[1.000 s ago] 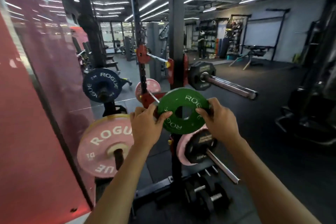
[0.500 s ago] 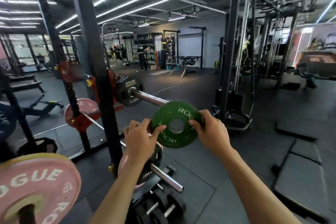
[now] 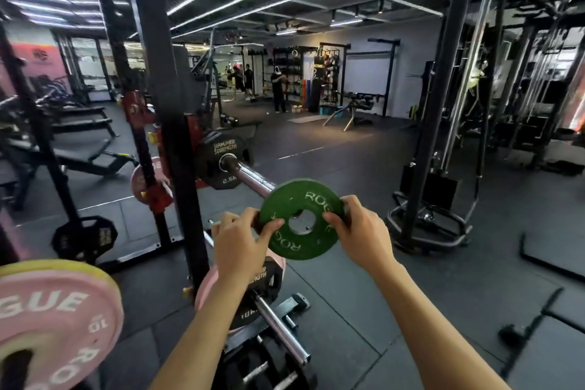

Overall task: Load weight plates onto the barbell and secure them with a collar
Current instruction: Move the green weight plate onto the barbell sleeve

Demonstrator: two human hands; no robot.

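I hold a small green plate (image 3: pixel 296 199) upright with both hands, its centre hole lined up with the end of the barbell sleeve (image 3: pixel 253 179). My left hand (image 3: pixel 242 239) grips its left rim, thumb on the front face. My right hand (image 3: pixel 362 231) grips the right rim, thumb near the hole. The sleeve's tip shows through the hole. Further up the sleeve sits a black 2.5 plate (image 3: pixel 221 161), against the red hook of the rack upright (image 3: pixel 177 136). No collar is visible.
A pink plate (image 3: pixel 47 323) hangs on a peg at lower left. Below my hands a storage peg (image 3: pixel 281 326) carries a black and a pink plate. A cable machine (image 3: pixel 437 168) stands on the right. People stand far back. Black rubber floor lies to the right.
I have stepped round to the sleeve's end. The green plate has come in front of the bar tip, which now shows through its hole. Both hands keep their grip.
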